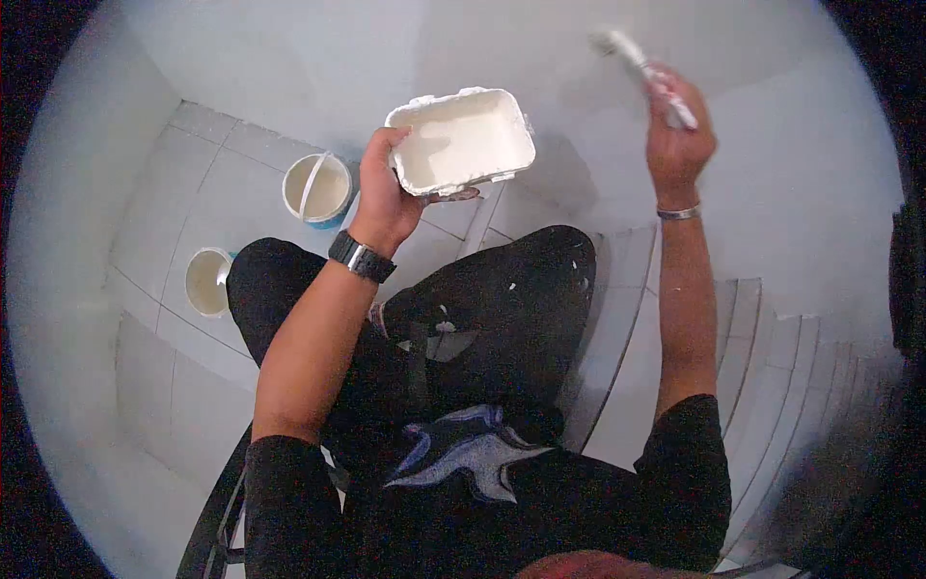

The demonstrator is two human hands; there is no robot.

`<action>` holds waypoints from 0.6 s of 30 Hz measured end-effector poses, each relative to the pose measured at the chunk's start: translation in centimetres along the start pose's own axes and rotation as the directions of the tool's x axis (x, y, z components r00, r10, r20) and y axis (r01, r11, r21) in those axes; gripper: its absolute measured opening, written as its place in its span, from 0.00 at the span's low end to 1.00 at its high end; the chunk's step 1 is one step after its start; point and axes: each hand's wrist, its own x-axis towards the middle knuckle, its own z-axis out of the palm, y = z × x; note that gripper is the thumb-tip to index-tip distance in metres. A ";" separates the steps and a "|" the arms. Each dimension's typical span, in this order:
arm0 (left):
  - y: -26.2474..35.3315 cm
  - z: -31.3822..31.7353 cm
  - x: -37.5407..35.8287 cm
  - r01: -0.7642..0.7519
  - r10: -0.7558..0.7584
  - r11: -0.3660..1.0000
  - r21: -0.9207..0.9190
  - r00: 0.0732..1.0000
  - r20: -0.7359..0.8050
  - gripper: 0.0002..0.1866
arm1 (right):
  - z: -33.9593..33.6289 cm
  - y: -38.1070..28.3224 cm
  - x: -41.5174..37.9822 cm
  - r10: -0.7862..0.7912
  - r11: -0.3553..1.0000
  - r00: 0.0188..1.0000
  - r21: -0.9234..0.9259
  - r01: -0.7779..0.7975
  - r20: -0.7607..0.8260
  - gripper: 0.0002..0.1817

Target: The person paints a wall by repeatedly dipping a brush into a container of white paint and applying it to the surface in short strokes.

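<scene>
My left hand [391, 193] is closed on a rectangular paint tub [446, 183], thumb over its near left rim and fingers underneath. Off-white paint lies inside, and dried paint crusts the rim. Out to the right, my right hand [680, 135] grips a paintbrush [632, 53] by its pale handle. The bristles point up and left, close to the wall [540, 43], and are slightly blurred.
A round bucket [316, 191] with a white handle and pale contents stands on the tiled floor [159, 207] left of the tub. Another bucket [206, 282] sits by my knee. Steps [762, 386] run along the right side.
</scene>
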 end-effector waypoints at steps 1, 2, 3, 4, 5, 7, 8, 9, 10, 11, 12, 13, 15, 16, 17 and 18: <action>0.1 0.0 0.0 0.000 0.000 1.000 -0.001 1.000 -0.001 0.34 | -0.5 -0.2 0.9 0.000 1.000 1.000 0.001 0.000 0.001 0.06; 0.2 0.0 -0.1 0.005 -0.005 1.000 0.000 1.000 0.016 0.34 | -0.9 -0.5 1.6 -0.144 0.990 0.981 -0.022 0.142 -0.127 0.06; 0.2 -0.2 -0.1 0.011 -0.011 1.000 0.000 0.999 0.032 0.34 | -1.1 -0.7 1.8 -0.284 0.959 0.927 -0.063 0.277 -0.246 0.06; 0.1 -0.3 0.0 0.009 -0.009 1.000 -0.002 1.000 0.030 0.34 | -1.1 -0.9 1.5 -0.284 0.959 0.927 -0.060 0.278 -0.246 0.06; 0.0 -0.4 0.2 0.006 -0.006 1.000 -0.006 1.000 0.029 0.34 | -1.0 -1.2 0.8 -0.308 0.950 0.938 -0.111 0.293 -0.161 0.05; -0.1 -0.3 0.2 0.007 -0.007 1.000 -0.008 1.000 0.030 0.34 | 0.4 -1.0 -1.5 -0.245 0.965 0.968 -0.104 0.239 -0.049 0.05; 0.0 0.0 0.1 0.004 -0.004 1.000 -0.014 1.000 0.021 0.33 | 1.3 -1.2 -3.0 -0.193 0.968 0.980 -0.150 0.200 0.055 0.06; 0.1 0.2 0.0 -0.002 0.002 1.000 -0.019 1.000 0.010 0.32 | 2.2 -1.4 -4.2 -0.136 0.966 0.978 -0.198 0.166 0.155 0.06; 0.2 0.2 -0.1 -0.004 0.004 1.000 -0.018 1.000 0.009 0.32 | 3.1 -1.6 -5.4 -0.076 0.991 0.979 -0.096 0.096 0.186 0.07; 0.2 0.3 -0.1 -0.002 0.002 1.000 -0.018 1.000 0.007 0.32 | 3.9 -1.8 -6.3 -0.021 1.000 0.975 0.005 0.021 0.222 0.07; 0.3 0.3 -0.1 -0.001 0.001 1.000 -0.018 1.000 0.006 0.31 | 4.5 -2.1 -7.1 -0.024 1.000 0.976 0.008 0.023 0.217 0.07; 0.3 0.3 -0.1 -0.006 0.006 1.000 -0.015 1.000 0.005 0.31 | 5.0 -2.6 -7.9 0.109 0.990 0.952 0.058 -0.130 0.286 0.07; 0.0 0.1 0.0 -0.018 0.017 0.999 -0.028 0.999 -0.039 0.31 | 5.6 -2.6 -8.6 0.242 0.947 0.901 0.115 -0.301 0.361 0.07; -0.1 -0.4 0.2 -0.018 0.017 1.000 -0.025 0.999 -0.042 0.31 | 5.7 -2.2 -8.6 0.244 0.945 0.900 0.119 -0.304 0.360 0.07; -0.3 -0.7 0.5 -0.029 0.028 0.999 -0.023 0.999 -0.038 0.31 | 5.4 -1.4 -8.0 0.198 0.965 0.929 0.105 -0.241 0.311 0.07; -0.3 -0.6 0.7 -0.037 0.037 0.999 -0.023 0.999 -0.031 0.30 | 4.6 -0.8 -6.8 0.151 0.980 0.953 0.086 -0.179 0.263 0.07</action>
